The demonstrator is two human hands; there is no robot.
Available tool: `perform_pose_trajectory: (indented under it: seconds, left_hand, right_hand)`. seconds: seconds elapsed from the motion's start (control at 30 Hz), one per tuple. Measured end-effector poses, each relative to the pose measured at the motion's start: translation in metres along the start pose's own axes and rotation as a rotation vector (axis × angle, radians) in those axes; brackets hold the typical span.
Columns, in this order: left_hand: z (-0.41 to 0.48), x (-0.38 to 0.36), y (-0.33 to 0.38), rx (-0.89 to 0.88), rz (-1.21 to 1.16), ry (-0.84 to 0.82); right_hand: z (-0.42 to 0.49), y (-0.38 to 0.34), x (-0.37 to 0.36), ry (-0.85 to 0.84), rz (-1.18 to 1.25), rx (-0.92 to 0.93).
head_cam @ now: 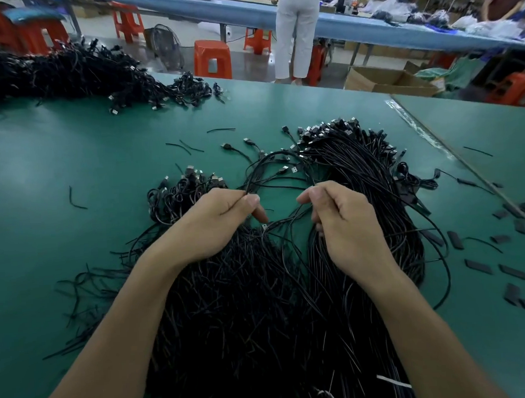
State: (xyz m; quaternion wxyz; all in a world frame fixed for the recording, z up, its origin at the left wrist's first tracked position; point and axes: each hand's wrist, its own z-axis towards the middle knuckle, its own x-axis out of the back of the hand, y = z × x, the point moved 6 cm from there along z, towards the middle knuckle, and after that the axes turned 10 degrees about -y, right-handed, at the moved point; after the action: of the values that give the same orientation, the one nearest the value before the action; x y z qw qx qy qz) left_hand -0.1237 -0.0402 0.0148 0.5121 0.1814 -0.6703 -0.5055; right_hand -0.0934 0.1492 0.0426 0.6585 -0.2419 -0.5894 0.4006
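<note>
The left hand [223,221] pinches a few thin cables [295,212] between thumb and forefinger, and the right hand [346,225] grips strands in curled fingers, so both hands are closed on cable. I cannot tell if they hold the same strands. The held cables run in the gap between the two hands and loop away beyond the fingertips. I judge the work to be pulling single cables out and coiling them, and it seems to be at an early stage. Just beyond the left hand lies a small coiled pile [182,190], which looks like the finished part. A thick bundle [359,170] lies under and beyond the right hand, and a dense heap [245,305] lies under both forearms, so much is left. For moving, the table [73,165] is bare on the outer side of the left hand and also beyond the fingertips. On the outer side of the right hand there is less room: short black pieces [477,266] lie scattered there, and a seam [427,137] runs slanting where another surface joins. A far pile [54,72] sits well beyond the left hand, near the far edge.
</note>
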Motion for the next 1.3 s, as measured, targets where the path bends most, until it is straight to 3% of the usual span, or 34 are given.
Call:
perform_pose_trajectory:
  seconds: [0.13, 0.33, 0.43, 0.53, 0.67, 0.77, 0.87, 1.0, 1.13, 1.23, 1.3]
  left_hand:
    - [-0.012, -0.023, 0.02, -0.072, -0.536, -0.282]
    - [-0.015, -0.024, 0.036, -0.268, -1.005, -0.238]
    - [-0.01, -0.023, 0.027, -0.232, -1.04, -0.072]
    - [-0.005, -0.022, 0.015, -0.171, -0.956, 0.111]
    - [-0.006, -0.019, 0.013, -0.163, -0.626, 0.284]
    - [-0.008, -0.024, 0.02, -0.13, -0.316, 0.237]
    - [-0.008, -0.036, 0.028, -0.064, -0.237, 0.094]
    - [-0.015, -0.049, 0.037, -0.022, -0.528, -0.147]
    - [-0.021, -0.048, 0.052, -0.118, -0.956, -0.308]
    - [-0.019, -0.033, 0.054, -0.241, -1.192, -0.265]
    - [-0.016, -0.024, 0.05, -0.298, -1.31, -0.132]
  right_hand:
    - [0.003, -0.002, -0.005, -0.018, -0.045, -0.025]
    - [-0.008, -0.004, -0.042, -0.388, -0.19, -0.03]
    - [-0.014, -0.012, -0.052, -0.514, -0.216, 0.022]
    - [-0.018, -0.02, -0.049, -0.519, -0.264, 0.103]
    - [-0.02, -0.027, -0.035, -0.487, -0.235, 0.134]
    - [-0.017, -0.036, -0.016, -0.375, -0.179, 0.189]
    - [-0.012, -0.044, 0.001, -0.238, -0.114, 0.256]
    - [-0.005, -0.05, 0.007, -0.142, 0.048, 0.31]
    - [0.0, -0.037, -0.004, -0.126, 0.248, 0.197]
    - [-0.006, -0.025, -0.02, -0.235, 0.156, 0.096]
    - [-0.013, -0.023, -0.03, -0.357, 0.044, 0.072]
